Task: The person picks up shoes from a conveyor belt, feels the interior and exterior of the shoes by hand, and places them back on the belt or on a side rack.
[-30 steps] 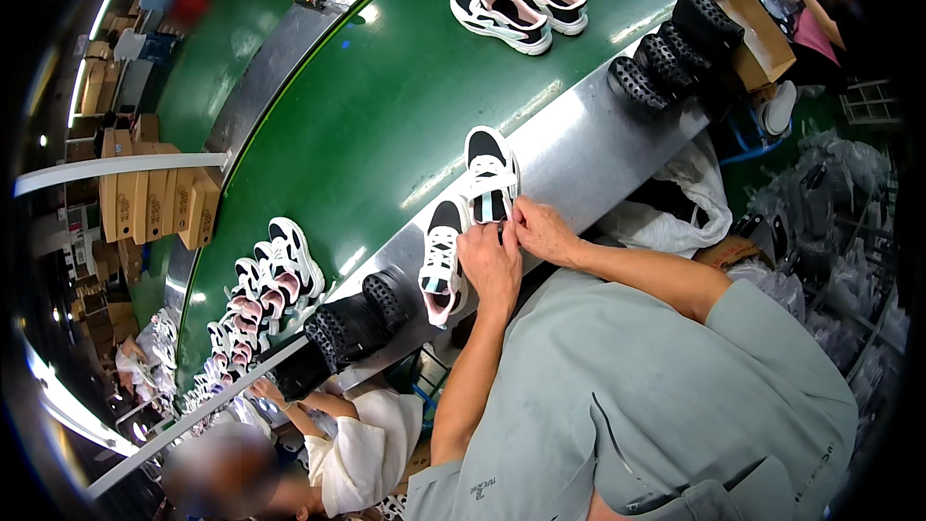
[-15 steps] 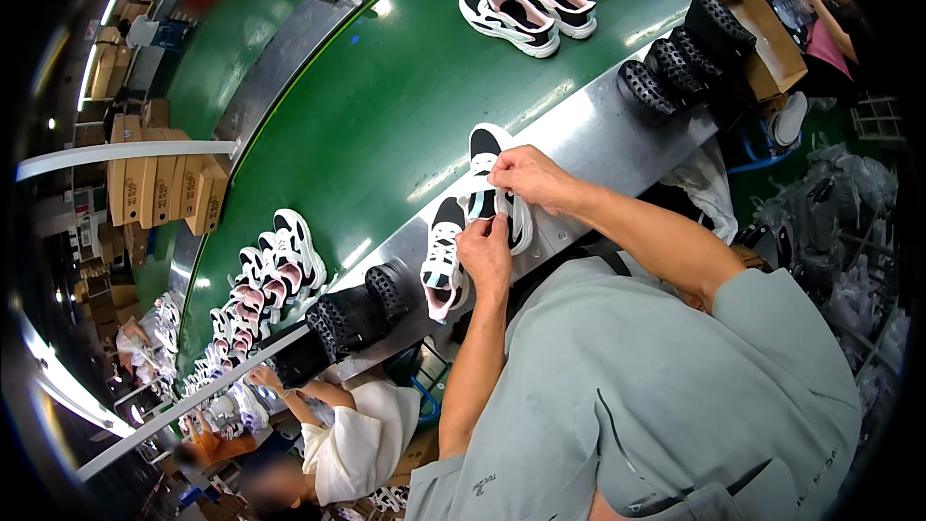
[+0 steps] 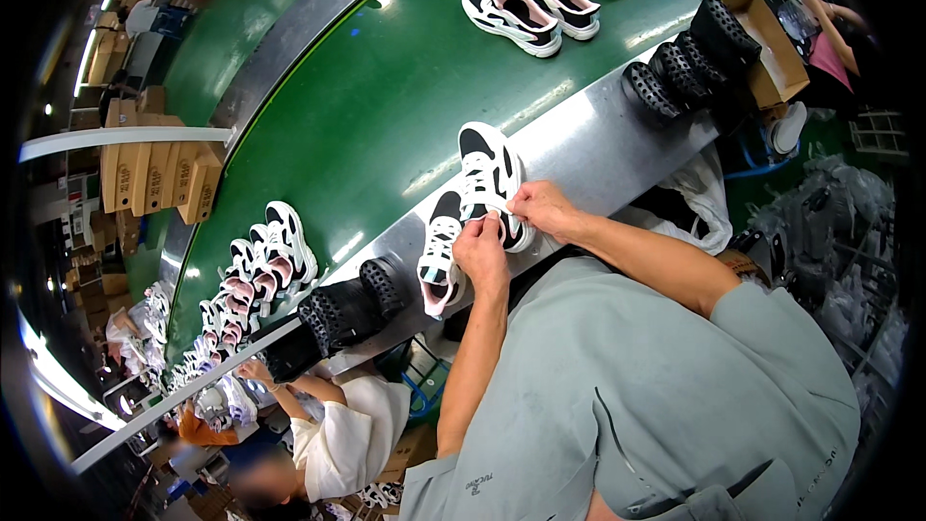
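A black and white sneaker (image 3: 490, 156) lies toe away from me at the metal edge of the green work surface. My left hand (image 3: 481, 249) is closed in a pinch on it, near the tongue and the foot opening. Thumb and fingers of my right hand (image 3: 543, 208) are pinched on a white shoelace at the top of the lacing, close to the left fingertips. Just left of this shoe is a matching sneaker (image 3: 441, 243), laced and with a pink lining, that neither hand grips. My fingers partly hide the opening of the first shoe.
Sneaker pairs (image 3: 531, 12) stand farther up the green surface (image 3: 386, 125), with a row of sneakers (image 3: 280, 249) at left. Black studded blocks (image 3: 352, 314) lie on the metal ledge (image 3: 588, 140) at both sides, beside an open carton (image 3: 767, 48). A co-worker in a white top (image 3: 352, 429) sits left.
My right hand has slid down the lacing toward the shoe's opening, nearer the left fingers. The left hand stays at the tongue. The view has shifted slightly.
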`<act>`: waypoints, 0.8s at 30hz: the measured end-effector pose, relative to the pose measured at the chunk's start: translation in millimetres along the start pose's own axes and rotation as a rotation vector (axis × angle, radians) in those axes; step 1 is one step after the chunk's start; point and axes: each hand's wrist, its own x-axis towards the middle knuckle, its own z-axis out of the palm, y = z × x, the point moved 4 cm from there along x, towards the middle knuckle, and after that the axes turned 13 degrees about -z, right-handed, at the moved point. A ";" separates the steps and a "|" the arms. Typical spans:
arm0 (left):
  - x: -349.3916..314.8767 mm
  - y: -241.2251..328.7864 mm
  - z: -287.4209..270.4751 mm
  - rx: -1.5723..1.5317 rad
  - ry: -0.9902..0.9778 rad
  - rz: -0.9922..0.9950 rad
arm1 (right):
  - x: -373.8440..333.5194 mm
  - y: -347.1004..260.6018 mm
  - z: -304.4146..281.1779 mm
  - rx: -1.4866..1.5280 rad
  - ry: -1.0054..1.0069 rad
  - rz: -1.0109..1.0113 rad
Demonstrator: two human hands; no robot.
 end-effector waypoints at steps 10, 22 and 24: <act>-36.8 52.3 -8.5 0.848 0.174 0.927 | -24.6 -39.7 -13.4 -0.545 0.034 -0.256; -73.5 44.4 -92.3 1.139 0.143 0.858 | -21.7 -31.2 6.4 -0.916 -0.031 -0.449; -71.1 26.0 -120.3 1.189 0.166 0.873 | -31.4 -39.1 12.7 -0.979 -0.133 -0.376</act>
